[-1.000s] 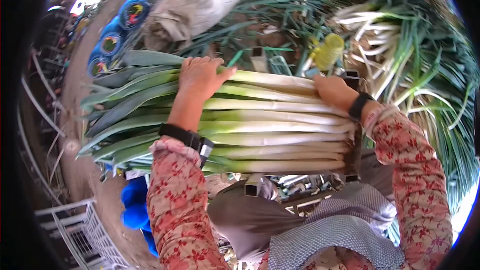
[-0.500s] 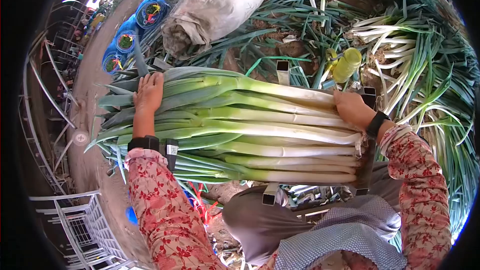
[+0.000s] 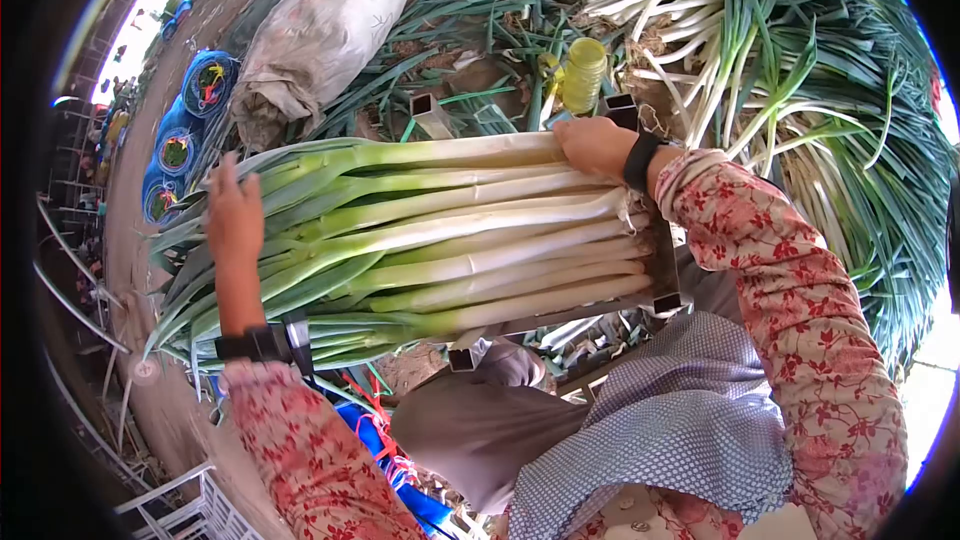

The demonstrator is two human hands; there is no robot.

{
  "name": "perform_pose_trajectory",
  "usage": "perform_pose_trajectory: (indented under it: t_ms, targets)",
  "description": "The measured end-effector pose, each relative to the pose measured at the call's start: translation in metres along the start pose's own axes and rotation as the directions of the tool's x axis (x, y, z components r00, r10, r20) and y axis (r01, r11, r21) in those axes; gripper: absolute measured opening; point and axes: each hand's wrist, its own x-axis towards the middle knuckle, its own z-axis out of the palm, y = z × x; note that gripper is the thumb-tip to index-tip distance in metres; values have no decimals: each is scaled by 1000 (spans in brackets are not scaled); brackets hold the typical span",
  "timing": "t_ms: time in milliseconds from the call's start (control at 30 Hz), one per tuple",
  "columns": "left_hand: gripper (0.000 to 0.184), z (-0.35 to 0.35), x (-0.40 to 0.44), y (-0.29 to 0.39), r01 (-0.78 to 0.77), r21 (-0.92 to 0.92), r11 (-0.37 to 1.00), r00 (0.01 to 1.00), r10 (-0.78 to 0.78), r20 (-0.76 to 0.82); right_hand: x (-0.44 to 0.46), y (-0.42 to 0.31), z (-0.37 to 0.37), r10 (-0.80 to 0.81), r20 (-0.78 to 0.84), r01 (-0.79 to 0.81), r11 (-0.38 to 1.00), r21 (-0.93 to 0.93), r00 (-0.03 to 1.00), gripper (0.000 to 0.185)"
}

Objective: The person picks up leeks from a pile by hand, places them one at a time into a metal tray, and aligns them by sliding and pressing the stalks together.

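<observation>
A flat layer of leeks (image 3: pixel 460 225) lies crosswise in front of me on a metal frame (image 3: pixel 665 260), white root ends to the right and green leaves to the left. My left hand (image 3: pixel 235 220) is over the leaves with fingers stretched out, slightly blurred; I cannot tell whether it touches them. At the far right corner, my right hand (image 3: pixel 600 145) is closed around the white end of the farthest leek, its fingertips partly hidden.
A stuffed pale sack (image 3: pixel 325 35) lies beyond the leeks. Blue rolls (image 3: pixel 175 150) stand at the far left. A yellow-green bottle (image 3: pixel 583 75) is behind my right hand. Loose leeks (image 3: pixel 700 50) are heaped on the right. A white crate (image 3: pixel 205 510) sits lower left.
The view has shifted, so the leeks appear farther left. My left hand's fingers have lifted and spread from lying flat on the leaves. My right hand stays at the root ends.
</observation>
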Motion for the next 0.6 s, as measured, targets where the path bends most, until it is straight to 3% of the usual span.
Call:
perform_pose_trajectory:
  t_ms: [67,100,133,233,333,467,600]
  targets:
    - [38,-26,-25,32,-260,-238,936,926,311,214,-5,1,-14,-23,81,25,999,-22,996,22]
    - [38,-42,-44,54,-349,-288,892,883,415,218,-9,-2,-26,-35,121,39,999,-34,992,23]
    - [37,-54,-60,69,-433,-339,835,830,516,211,-16,-11,-35,-19,26,21,994,-106,999,26]
    - [40,-67,-89,80,-442,-175,880,827,475,302,-46,-32,-45,-298,12,298,953,-59,955,29]
    - [41,-54,-94,64,-353,-67,933,875,355,329,-89,-81,-66,-89,136,71,989,133,987,33]
    - [40,-41,-94,55,-414,-34,910,880,409,242,-87,-68,-30,-210,-233,234,969,78,949,27]
    - [36,-56,-76,65,-459,12,888,884,456,100,-93,-66,-37,-114,-122,129,984,123,986,41]
